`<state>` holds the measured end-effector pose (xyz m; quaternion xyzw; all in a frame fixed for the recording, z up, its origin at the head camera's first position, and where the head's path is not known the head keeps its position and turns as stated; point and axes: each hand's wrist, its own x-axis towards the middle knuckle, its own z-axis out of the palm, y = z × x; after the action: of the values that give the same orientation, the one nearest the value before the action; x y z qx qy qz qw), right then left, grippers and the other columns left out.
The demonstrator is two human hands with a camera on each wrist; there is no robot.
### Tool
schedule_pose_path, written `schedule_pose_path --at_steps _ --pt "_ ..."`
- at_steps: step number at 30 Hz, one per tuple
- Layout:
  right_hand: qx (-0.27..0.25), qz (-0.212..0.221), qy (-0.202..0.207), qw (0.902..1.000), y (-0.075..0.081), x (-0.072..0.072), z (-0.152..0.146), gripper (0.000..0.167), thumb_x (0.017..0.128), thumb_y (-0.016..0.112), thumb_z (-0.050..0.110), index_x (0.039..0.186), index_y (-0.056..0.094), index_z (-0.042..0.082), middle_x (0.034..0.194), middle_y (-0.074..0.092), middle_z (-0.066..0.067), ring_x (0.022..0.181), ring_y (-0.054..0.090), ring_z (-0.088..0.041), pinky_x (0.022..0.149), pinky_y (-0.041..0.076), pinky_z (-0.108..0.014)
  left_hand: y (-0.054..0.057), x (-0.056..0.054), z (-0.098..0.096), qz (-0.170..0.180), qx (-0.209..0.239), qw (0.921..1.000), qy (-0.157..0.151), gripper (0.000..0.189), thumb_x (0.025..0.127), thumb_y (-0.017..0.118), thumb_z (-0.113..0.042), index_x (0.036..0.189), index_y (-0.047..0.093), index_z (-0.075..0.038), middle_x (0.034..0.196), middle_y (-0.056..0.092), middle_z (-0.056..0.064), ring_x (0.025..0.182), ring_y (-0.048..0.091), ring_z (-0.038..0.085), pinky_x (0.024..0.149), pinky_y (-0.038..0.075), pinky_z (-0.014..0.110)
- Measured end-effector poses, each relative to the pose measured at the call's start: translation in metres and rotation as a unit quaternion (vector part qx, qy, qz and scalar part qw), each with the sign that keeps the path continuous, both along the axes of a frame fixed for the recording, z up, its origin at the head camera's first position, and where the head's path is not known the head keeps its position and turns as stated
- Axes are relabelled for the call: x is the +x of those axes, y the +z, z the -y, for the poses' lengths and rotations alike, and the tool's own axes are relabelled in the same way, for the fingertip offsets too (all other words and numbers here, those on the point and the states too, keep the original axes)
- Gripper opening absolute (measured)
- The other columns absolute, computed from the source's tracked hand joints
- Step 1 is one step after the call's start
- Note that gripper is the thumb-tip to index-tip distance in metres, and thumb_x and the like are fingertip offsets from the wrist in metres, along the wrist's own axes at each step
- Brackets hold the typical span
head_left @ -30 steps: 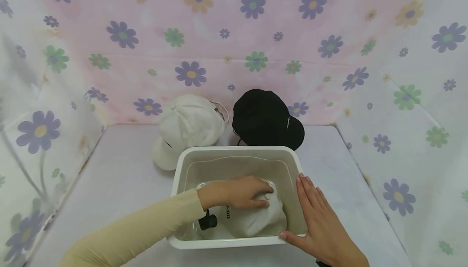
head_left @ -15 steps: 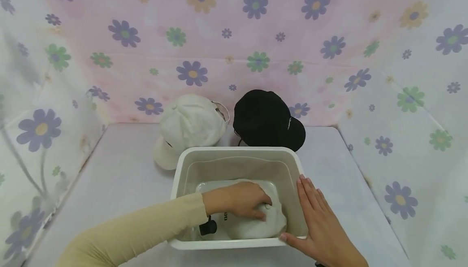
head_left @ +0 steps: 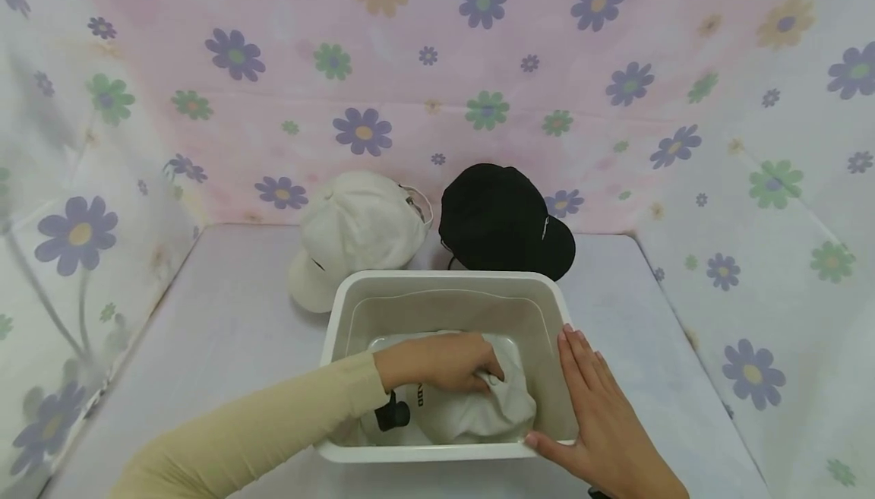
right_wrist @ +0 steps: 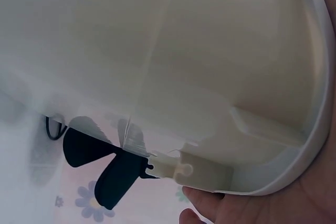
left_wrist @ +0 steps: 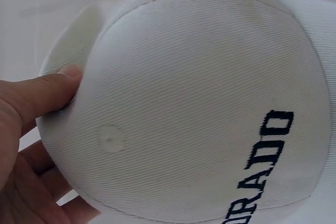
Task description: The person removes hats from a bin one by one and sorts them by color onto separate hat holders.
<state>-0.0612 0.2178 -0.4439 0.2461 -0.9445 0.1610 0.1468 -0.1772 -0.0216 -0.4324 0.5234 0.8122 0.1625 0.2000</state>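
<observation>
A white cap [head_left: 475, 419] with dark letters lies inside the off-white plastic basin [head_left: 447, 277]. My left hand [head_left: 444, 362] reaches in and pinches a fold of its cloth near the top button. In the left wrist view, the left thumb lies on the cap [left_wrist: 189, 77] and the other fingers go beneath its edge. My right hand [head_left: 608, 419] rests against the basin's right side near the front corner, fingers straight and thumb at the front rim. The basin's outer wall [right_wrist: 173, 66] fills most of the right wrist view.
Behind the basin, a second white cap [head_left: 362, 222] stands at left and a black cap [head_left: 495, 218] at right, close to its back rim. A pale cloth covers the table [head_left: 225, 317]. Flowered fabric walls [head_left: 403, 89] enclose the back and both sides.
My left fingers, earlier spread over the cap's top, have closed on its cloth and drawn up a fold. The right hand stays on the basin.
</observation>
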Motion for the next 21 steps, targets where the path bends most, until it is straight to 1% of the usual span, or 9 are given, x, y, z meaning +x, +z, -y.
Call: schedule_pose_path --at_steps 3,11,14,16,21 --pt "-0.004 0.004 -0.002 1.0 0.0 0.0 0.0 0.123 0.078 0.074 0.07 0.16 0.02 -0.003 0.168 0.021 -0.018 0.156 0.016 -0.026 0.124 -0.006 -0.021 0.001 -0.002 0.002 0.016 0.005 0.9998 0.007 0.021 0.094 0.075 -0.013 0.114 0.079 -0.014 0.105 0.076 -0.009 0.094 0.063 -0.005 0.085 0.048 0.008" --pt "-0.004 0.009 -0.006 0.9999 0.001 0.0 0.001 0.123 0.078 0.075 0.069 0.16 0.018 -0.003 0.168 0.021 -0.019 0.157 0.015 -0.025 0.124 -0.005 -0.02 0.007 -0.007 0.006 0.031 0.027 0.9987 0.03 0.028 0.094 0.073 -0.009 0.122 0.075 -0.009 0.115 0.076 -0.001 0.109 0.067 0.004 0.091 0.05 0.013" --pt "-0.004 0.013 -0.009 0.9999 0.002 0.0 0.001 0.123 0.077 0.076 0.067 0.16 0.018 -0.003 0.168 0.021 -0.018 0.157 0.014 -0.024 0.124 -0.005 -0.019 0.008 -0.008 0.007 0.032 0.044 0.998 0.033 0.03 0.094 0.072 -0.007 0.124 0.074 -0.008 0.117 0.075 0.001 0.107 0.067 0.005 0.091 0.051 0.015" --pt "-0.005 0.016 -0.012 0.9998 0.002 0.0 0.001 0.123 0.077 0.078 0.065 0.161 0.018 -0.003 0.168 0.021 -0.018 0.157 0.013 -0.023 0.123 -0.005 -0.019 0.009 -0.009 0.008 0.03 0.06 0.9972 0.033 0.031 0.093 0.071 -0.006 0.124 0.074 -0.008 0.116 0.076 0.002 0.102 0.067 0.005 0.089 0.051 0.015" --pt "-0.003 0.024 -0.02 0.9995 0.002 0.001 0.002 0.124 0.075 0.082 0.06 0.161 0.017 -0.002 0.168 0.02 -0.017 0.157 0.012 -0.023 0.123 -0.005 -0.019 0.012 -0.008 0.008 0.043 0.076 0.9953 0.042 0.032 0.093 0.07 -0.005 0.125 0.074 -0.008 0.116 0.075 0.002 0.095 0.065 0.003 0.086 0.05 0.015"
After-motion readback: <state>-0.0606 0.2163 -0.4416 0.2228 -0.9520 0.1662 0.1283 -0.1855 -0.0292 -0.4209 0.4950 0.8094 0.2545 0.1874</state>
